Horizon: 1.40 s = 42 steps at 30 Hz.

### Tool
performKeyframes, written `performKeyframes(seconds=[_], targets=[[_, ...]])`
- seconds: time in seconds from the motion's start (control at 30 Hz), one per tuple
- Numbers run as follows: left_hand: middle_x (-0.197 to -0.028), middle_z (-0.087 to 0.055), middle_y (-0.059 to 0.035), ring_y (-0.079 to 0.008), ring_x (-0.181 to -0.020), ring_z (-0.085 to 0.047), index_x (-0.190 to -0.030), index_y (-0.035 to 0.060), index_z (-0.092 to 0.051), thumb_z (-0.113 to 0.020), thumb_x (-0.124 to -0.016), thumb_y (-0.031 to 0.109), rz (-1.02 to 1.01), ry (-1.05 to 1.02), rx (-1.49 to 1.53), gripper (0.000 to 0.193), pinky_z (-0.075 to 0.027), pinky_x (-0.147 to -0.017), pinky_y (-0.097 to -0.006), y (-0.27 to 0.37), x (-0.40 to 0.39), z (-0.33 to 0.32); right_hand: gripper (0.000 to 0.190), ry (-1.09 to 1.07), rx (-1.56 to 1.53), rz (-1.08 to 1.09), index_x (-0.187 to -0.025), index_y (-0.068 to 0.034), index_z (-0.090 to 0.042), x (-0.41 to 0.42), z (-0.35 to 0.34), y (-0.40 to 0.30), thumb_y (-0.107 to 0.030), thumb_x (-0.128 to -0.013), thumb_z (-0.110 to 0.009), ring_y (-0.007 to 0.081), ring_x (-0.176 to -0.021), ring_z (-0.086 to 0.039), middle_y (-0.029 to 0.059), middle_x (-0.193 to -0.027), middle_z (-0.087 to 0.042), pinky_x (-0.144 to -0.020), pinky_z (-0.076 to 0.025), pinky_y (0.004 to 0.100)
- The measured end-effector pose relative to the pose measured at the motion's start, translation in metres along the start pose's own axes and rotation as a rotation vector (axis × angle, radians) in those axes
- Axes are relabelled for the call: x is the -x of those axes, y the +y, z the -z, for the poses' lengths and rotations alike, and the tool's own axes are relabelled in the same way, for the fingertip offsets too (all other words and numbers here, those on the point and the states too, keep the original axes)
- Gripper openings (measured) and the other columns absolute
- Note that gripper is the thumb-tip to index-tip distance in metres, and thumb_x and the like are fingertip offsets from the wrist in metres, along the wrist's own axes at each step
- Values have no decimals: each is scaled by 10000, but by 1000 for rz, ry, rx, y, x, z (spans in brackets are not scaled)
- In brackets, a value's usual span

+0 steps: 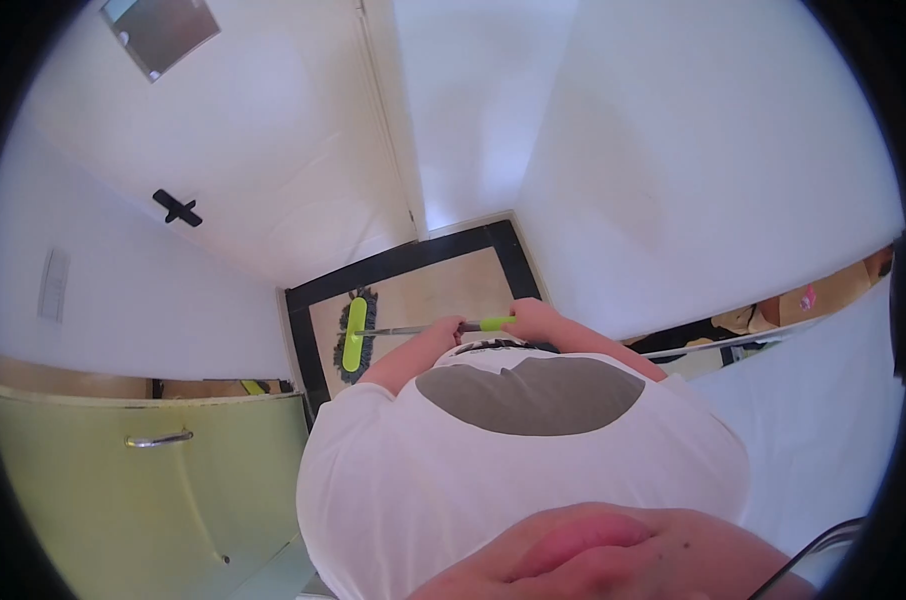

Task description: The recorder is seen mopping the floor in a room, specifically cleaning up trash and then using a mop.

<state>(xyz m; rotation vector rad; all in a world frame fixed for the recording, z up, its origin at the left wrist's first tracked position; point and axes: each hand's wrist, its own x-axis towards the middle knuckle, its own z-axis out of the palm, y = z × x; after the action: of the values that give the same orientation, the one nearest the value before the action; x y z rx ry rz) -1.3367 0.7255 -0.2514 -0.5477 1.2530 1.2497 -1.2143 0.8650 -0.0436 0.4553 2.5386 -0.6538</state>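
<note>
A flat dust mop with a lime-green plate and grey shaggy fringe rests on the beige tile floor, left of my hands. Its metal pole runs sideways from the plate towards the front of my shirt. My left hand is closed around the pole's upper part. Further up, my right hand grips the handle end, where a green sleeve shows beside the fingers. The end of the handle is hidden behind the right hand.
A black tile border edges the floor. Ahead stands a white door with a black handle; a white wall rises on the right. At left is a pale green cabinet front with a metal pull. A cardboard box lies at right.
</note>
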Motion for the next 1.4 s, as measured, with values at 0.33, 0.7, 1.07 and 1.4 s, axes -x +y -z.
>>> performKeyframes(seconds=[0.33,0.7,1.07,1.4], targets=[[-456,-364,14,-86,-369,-308,-569,142,-436,-563,-773,225,-30,195,74,253,-262,-331,-236,-15,21,57,435,-234,-134,249,-1012,-19,-542,-51,-60,-8,-369,-755,-555,310,-929,-532,197,-989,-561,-796,-409,363],[-509,-446,-44,-144,-417,-408,-606,94,-477,-551,-729,150,-43,127,-19,154,-354,-366,-310,-36,-15,27,417,-327,-186,182,-1127,-38,-482,-4,-37,29,-327,-827,-456,286,-991,-507,175,-1054,-537,-844,-381,343],[-574,-487,-71,-166,-480,-453,-639,79,-501,-554,-723,148,92,25,-150,121,-393,-422,-329,-44,-32,-88,367,-207,-44,55,-1099,-54,-500,91,36,81,-284,-822,-431,280,-918,-539,150,-981,-571,-781,-410,373],[-634,-525,-95,-186,-538,-495,-669,66,-522,-557,-717,146,185,-52,-179,100,-428,-474,-346,-48,-24,-103,274,-135,288,-76,-918,-58,-583,106,43,60,-209,-692,-547,276,-754,-592,135,-798,-610,-655,-465,376]])
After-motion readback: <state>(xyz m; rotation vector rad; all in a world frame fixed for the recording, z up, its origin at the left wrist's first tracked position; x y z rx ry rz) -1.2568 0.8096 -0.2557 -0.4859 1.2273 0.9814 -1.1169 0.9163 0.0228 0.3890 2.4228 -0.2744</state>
